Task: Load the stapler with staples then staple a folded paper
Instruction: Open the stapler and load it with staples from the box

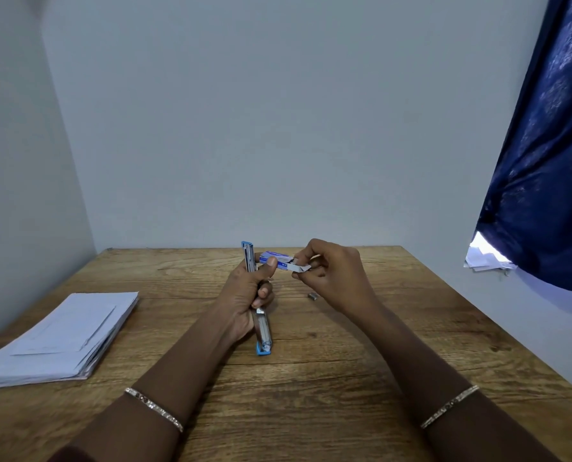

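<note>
Above the middle of the wooden tabletop (344, 361), we see the stapler (264, 331) swung open and held almost on end. One blue-tipped half points to the far wall and the other reaches down to the near side. A small blue-and-white staple box (273, 258) is raised just to its right. We cannot tell whether the stapler's metal channel holds any staples.

The risk, as we judge it, lies in the left hand (244, 295) doing two jobs at once. A sharp tug on the box's flap (299, 268) could pull the box out from under the thumb, spilling strips across the wood or snapping them into short pieces. The open stapler could also twist in that grip, or fold shut on the fingers wrapped round it. A short piece of staples (312, 296) lies loose on the tabletop below the right hand (334, 271), and we think it could easily be missed or brushed away.

The left hand is curled round the stapler's middle, its thumb raised and pressing the left end of the box. The right hand pinches the opened flap between thumb and fingertips, with its other fingers tucked in. A stack of paper (61, 338) lies well apart at the left, touched by neither hand.
</note>
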The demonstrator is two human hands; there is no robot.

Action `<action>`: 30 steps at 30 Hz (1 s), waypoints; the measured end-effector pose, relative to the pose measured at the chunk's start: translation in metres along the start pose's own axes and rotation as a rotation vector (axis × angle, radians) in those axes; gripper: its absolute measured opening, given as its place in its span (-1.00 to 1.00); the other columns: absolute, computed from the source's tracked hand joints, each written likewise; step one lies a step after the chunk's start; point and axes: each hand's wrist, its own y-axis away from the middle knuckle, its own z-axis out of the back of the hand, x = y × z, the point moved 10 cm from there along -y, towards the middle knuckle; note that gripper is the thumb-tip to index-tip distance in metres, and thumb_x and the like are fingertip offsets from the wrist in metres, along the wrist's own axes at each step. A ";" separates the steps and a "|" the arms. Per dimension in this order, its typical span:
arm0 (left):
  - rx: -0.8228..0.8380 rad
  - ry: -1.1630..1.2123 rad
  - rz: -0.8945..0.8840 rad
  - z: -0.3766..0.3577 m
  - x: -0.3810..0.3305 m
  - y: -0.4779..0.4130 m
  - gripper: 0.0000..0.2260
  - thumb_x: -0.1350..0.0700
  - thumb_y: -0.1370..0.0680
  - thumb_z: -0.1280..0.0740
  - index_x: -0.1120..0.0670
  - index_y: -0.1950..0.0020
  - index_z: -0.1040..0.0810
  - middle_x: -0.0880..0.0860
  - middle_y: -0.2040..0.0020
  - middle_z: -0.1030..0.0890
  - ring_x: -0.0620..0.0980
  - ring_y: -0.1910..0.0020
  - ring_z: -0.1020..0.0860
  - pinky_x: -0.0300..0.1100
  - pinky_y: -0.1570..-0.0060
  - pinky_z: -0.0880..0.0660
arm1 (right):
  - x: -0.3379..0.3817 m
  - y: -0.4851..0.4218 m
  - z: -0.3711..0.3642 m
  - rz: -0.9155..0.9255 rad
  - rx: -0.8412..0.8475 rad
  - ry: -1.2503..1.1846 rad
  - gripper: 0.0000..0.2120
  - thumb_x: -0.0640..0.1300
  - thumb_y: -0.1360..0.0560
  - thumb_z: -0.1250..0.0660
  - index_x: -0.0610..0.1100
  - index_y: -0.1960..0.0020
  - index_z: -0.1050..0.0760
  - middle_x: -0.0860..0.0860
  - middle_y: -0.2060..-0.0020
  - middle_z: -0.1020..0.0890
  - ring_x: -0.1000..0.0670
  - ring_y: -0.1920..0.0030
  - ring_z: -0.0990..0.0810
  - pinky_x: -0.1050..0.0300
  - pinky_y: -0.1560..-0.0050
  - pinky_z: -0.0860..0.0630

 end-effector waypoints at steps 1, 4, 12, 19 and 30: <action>-0.001 0.003 -0.003 -0.001 -0.001 0.001 -0.85 0.21 -0.56 -0.40 0.10 0.05 -0.42 -0.01 0.56 -0.33 -0.15 0.71 -0.22 -0.37 0.71 -0.16 | 0.000 0.000 0.001 0.008 -0.002 0.000 -0.85 -0.30 -0.37 -0.57 -0.20 0.18 -0.61 0.00 0.14 -0.75 0.14 0.27 -0.71 0.34 0.23 -0.59; -0.002 0.013 -0.020 -0.003 -0.004 0.004 -0.86 0.23 -0.57 -0.38 0.10 0.00 -0.43 -0.03 0.54 -0.37 -0.16 0.69 -0.25 -0.36 0.71 -0.16 | 0.002 -0.001 0.003 0.039 -0.003 0.008 -0.86 -0.29 -0.37 -0.58 -0.19 0.17 -0.63 0.01 0.15 -0.75 0.11 0.22 -0.73 0.26 0.18 -0.64; -0.001 -0.010 -0.063 -0.004 -0.010 0.005 -0.88 0.26 -0.60 -0.35 0.09 -0.03 -0.43 -0.05 0.56 -0.40 -0.16 0.71 -0.25 -0.38 0.71 -0.15 | -0.002 -0.001 0.000 -0.015 0.083 0.001 -0.75 -0.40 -0.38 -0.46 -0.07 0.11 -0.61 0.05 0.09 -0.73 0.21 0.20 -0.68 0.30 0.23 -0.59; 0.005 -0.090 -0.124 -0.003 -0.013 0.003 -0.89 0.27 -0.59 -0.36 0.11 -0.03 -0.47 -0.03 0.48 -0.48 -0.16 0.69 -0.27 -0.36 0.70 -0.16 | -0.020 -0.001 0.006 -0.237 0.042 -0.208 -0.91 -0.25 -0.51 -0.42 -0.13 0.02 -0.68 0.01 0.10 -0.75 0.06 0.14 -0.73 0.07 0.09 -0.70; 0.022 -0.198 -0.171 -0.006 -0.012 0.004 -0.87 0.26 -0.60 -0.35 0.06 0.02 -0.44 -0.07 0.51 -0.56 -0.17 0.69 -0.31 -0.37 0.71 -0.16 | -0.019 -0.002 -0.002 -0.192 0.200 0.097 -0.79 -0.31 -0.45 -0.43 -0.13 -0.03 -0.75 -0.01 0.07 -0.78 0.12 0.15 -0.69 0.43 0.13 -0.51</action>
